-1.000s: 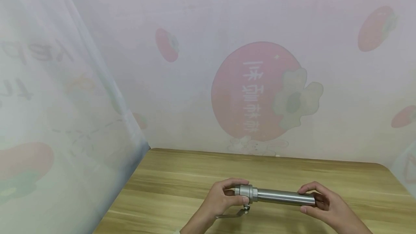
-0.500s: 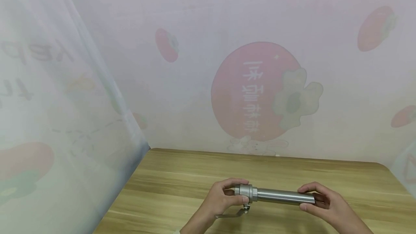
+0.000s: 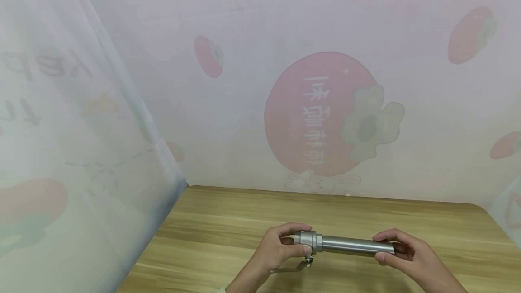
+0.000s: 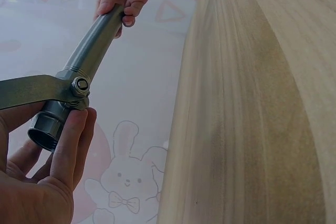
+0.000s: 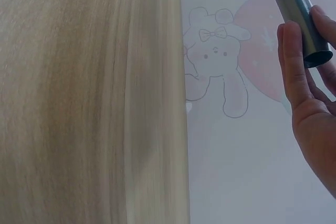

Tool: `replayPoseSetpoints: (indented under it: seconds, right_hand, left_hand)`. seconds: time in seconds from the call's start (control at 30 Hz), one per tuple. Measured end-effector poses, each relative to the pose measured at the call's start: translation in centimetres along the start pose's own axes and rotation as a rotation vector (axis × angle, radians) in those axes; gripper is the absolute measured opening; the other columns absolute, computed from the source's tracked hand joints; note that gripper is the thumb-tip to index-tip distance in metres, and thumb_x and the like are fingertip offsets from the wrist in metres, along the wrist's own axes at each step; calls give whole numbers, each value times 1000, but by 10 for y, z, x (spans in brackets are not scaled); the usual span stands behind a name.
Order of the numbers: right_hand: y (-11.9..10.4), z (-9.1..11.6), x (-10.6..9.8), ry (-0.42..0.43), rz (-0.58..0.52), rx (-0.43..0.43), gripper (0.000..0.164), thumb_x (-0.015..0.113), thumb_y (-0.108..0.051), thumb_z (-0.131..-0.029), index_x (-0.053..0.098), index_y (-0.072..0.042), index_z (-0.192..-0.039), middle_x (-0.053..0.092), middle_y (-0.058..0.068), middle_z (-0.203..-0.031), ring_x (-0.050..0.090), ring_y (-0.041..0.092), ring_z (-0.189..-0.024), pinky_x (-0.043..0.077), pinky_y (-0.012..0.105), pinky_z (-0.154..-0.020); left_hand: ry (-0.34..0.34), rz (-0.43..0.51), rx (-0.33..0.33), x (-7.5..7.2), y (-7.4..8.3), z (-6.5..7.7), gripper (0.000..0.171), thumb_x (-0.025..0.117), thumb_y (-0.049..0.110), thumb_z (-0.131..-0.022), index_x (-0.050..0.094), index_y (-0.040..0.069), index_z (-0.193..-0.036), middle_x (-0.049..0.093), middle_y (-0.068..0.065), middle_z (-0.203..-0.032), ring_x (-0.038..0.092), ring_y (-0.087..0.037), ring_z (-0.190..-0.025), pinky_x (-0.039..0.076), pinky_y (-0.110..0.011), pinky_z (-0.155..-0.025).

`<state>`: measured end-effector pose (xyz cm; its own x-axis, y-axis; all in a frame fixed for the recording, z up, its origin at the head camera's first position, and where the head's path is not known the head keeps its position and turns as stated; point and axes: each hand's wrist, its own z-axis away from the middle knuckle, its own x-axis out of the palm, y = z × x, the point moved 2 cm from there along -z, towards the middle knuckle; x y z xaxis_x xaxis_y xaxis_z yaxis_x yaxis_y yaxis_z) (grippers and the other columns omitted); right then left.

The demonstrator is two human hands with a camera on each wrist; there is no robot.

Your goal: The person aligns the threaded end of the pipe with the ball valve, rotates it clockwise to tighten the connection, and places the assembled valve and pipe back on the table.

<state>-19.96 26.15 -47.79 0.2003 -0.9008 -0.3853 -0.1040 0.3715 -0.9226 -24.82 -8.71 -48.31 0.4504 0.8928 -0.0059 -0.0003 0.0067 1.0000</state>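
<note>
A metal ball valve [image 3: 308, 241] with a flat lever handle [image 3: 286, 270] joins a straight steel pipe [image 3: 350, 245] on its right. My left hand [image 3: 274, 250] grips the valve body, thumb in front and fingers behind. The right hand [image 3: 411, 257] holds the pipe's far end between thumb and fingers. Both parts lie in one line, held above the table. In the left wrist view, the valve's open threaded end [image 4: 44, 135] faces the left palm, and the lever points left. The right wrist view shows the pipe's hollow end [image 5: 318, 57] among the right fingers.
The wood-grain table [image 3: 228, 211] stretches beneath both hands. Behind it hangs a pale curtain [image 3: 244, 148] printed with red fruit and a rabbit; another curtain [image 3: 81, 148] borders the left side.
The right fingers shift very slightly on the pipe's end. The left hand and the valve stay in place.
</note>
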Motion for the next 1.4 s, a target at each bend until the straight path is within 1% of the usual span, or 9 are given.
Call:
replayPoseSetpoints:
  seconds: [0.07, 0.2, 0.3, 0.53, 0.7, 0.77, 0.93, 1.17, 1.4]
  right_hand:
    - [0, 0, 0, 6, 7, -4, 34, 72, -18, -107, 66, -3, -137, 76, 5, -118, 77, 13, -100, 62, 31, -84]
    - [0, 0, 0, 12, 16, -10, 33, 72, -19, -107, 67, -4, -136, 77, 4, -116, 76, 14, -97, 62, 30, -83]
    - [0, 0, 1, 12, 15, -20, 33, 71, -19, -107, 68, -3, -135, 78, 4, -113, 77, 15, -95, 63, 30, -83]
    - [-1, 0, 1, 20, 24, -46, 31, 71, -17, -107, 68, -1, -133, 79, 5, -105, 76, 16, -90, 63, 31, -81]
    - [1, -1, 1, 27, 32, -49, 29, 70, -18, -108, 69, -1, -132, 79, 4, -101, 75, 16, -88, 63, 31, -79]
    - [1, -2, 1, 27, 31, -47, 29, 70, -18, -108, 69, -1, -132, 79, 4, -101, 75, 17, -88, 63, 31, -79]
    - [3, -2, 1, 26, 18, -50, 29, 69, -17, -109, 69, 0, -132, 78, 4, -100, 75, 18, -87, 64, 33, -79]
    - [3, -3, 2, 30, 15, -64, 27, 67, -15, -109, 70, 0, -131, 78, 4, -98, 75, 18, -85, 64, 33, -78]
    - [8, -6, 1, 17, 14, -68, 28, 63, -14, -111, 69, 4, -132, 78, 0, -101, 76, 15, -87, 65, 33, -78]
  left_hand:
    - [-3, 0, 2, 0, 0, 0, 44, 89, 15, -90, 78, 13, -133, 76, -7, -126, 76, -21, -102, 59, -33, -93]
    - [-5, 1, 7, 0, 0, 1, 46, 89, 14, -90, 76, 9, -134, 75, -7, -126, 75, -21, -101, 59, -33, -93]
    - [-5, -1, 10, 0, 0, 1, 47, 89, 14, -90, 76, 9, -134, 76, -6, -126, 75, -20, -101, 59, -33, -92]
    - [-1, -8, 11, 0, 0, 1, 47, 89, 14, -90, 76, 9, -135, 76, -6, -124, 75, -20, -100, 58, -33, -92]
    - [-2, -5, 13, 0, 0, 0, 44, 90, 14, -90, 78, 12, -133, 76, -6, -123, 75, -20, -100, 58, -33, -91]
    - [-1, -3, 15, 0, 0, 0, 43, 90, 14, -90, 78, 14, -131, 76, -6, -123, 75, -20, -100, 58, -33, -91]
    - [2, -10, 14, 0, 0, 0, 43, 89, 14, -90, 78, 14, -131, 77, -7, -126, 76, -21, -101, 58, -33, -90]
    - [0, -5, 14, 0, 0, 0, 48, 89, 13, -90, 75, 7, -135, 77, -7, -126, 76, -21, -101, 59, -33, -90]
    - [8, -11, 13, 0, -1, -1, 47, 89, 12, -90, 76, 9, -135, 78, -6, -126, 76, -20, -100, 58, -33, -90]
